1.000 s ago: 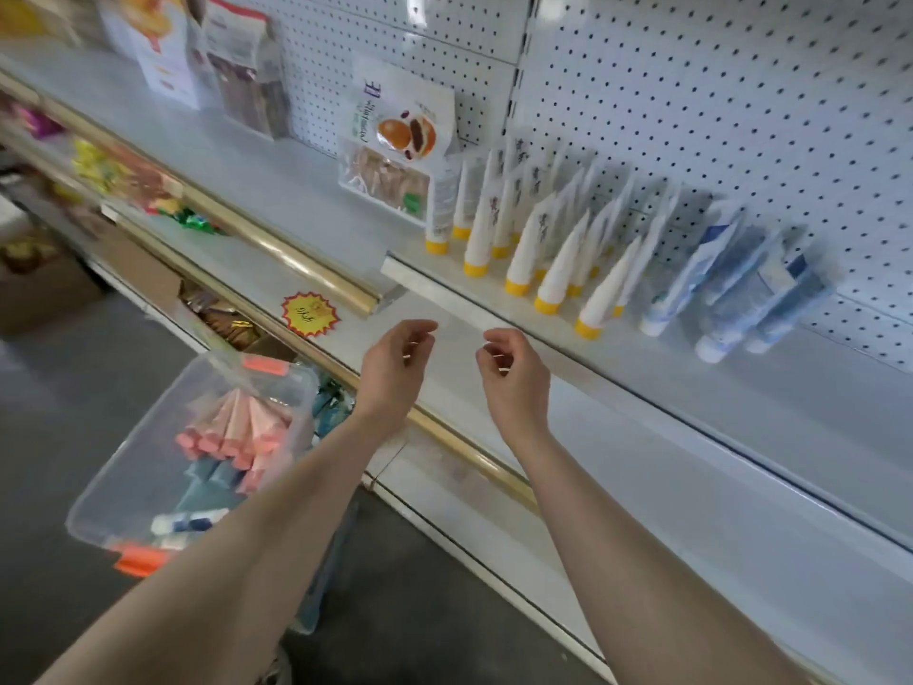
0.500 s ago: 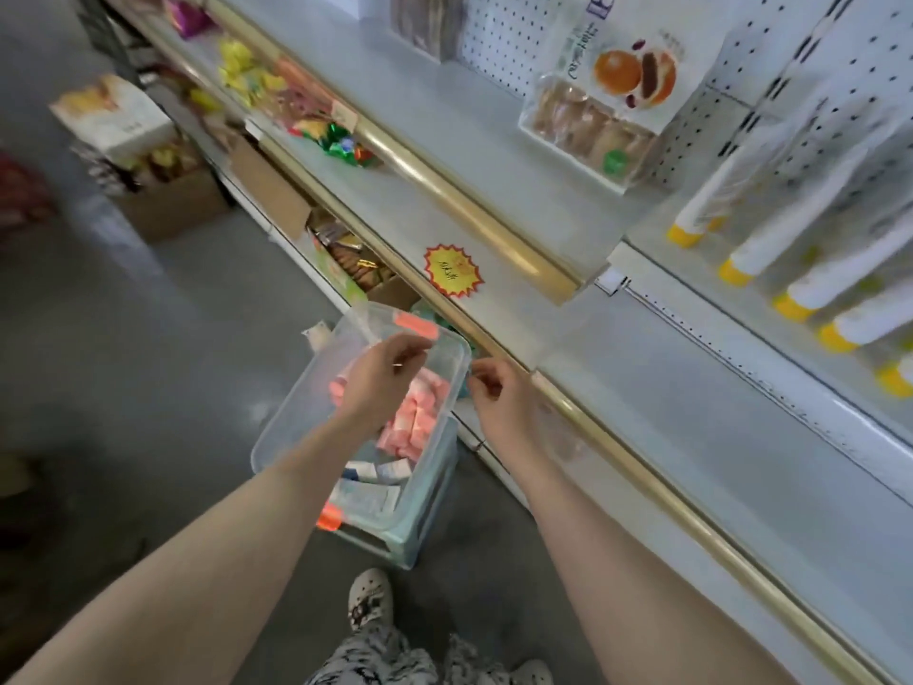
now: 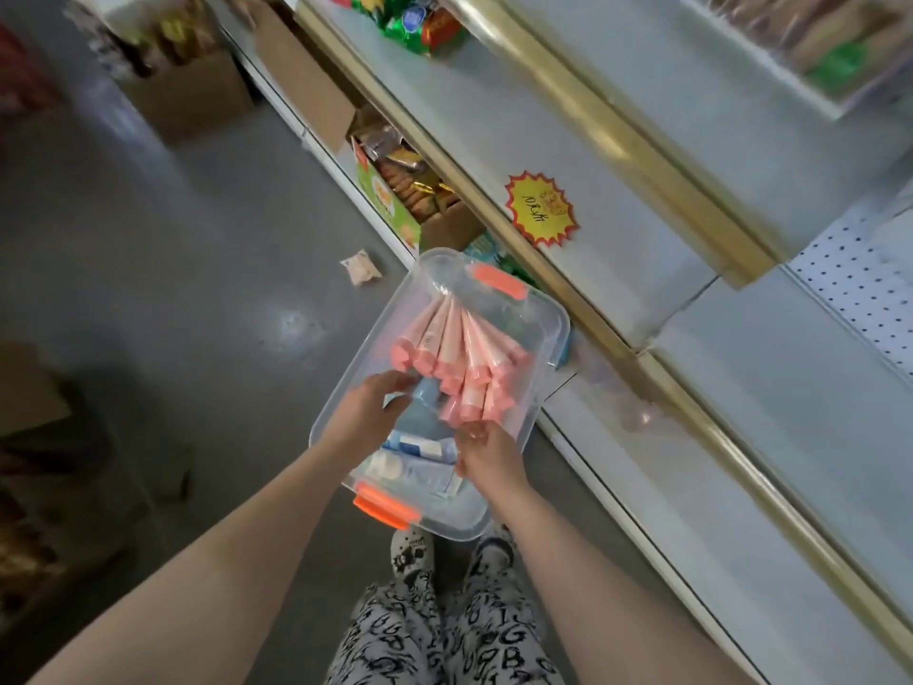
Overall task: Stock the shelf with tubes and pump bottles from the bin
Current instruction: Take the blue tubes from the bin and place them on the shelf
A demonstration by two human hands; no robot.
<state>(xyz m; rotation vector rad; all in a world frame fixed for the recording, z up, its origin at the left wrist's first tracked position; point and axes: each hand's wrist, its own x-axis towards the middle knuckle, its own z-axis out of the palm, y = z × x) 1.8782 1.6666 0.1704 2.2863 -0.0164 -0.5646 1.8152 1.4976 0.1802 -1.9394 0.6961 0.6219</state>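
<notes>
The bin sits just below the frame's centre, low beside the base of the shelf. Pink tubes fan across its middle, a blue bottle lies at their lower left, and white tubes lie along its near end.

The left hand curves around the blue bottle, but I cannot tell whether it already grips. The right hand is curled at the lower end of the fan, and I cannot tell whether it pinches a tube.

The pink tubes are packed with their caps touching, so pulling one from the edge would likely drag its neighbours askew or over the rim. The bottle rests against those caps, and lifting it could scatter them. Held only by the fingertips, it may slip.

The gold rail runs close along the bin's right, and a loaded hand rising there could knock it. A packet lies on the floor at upper left, where it could be trodden on.
</notes>
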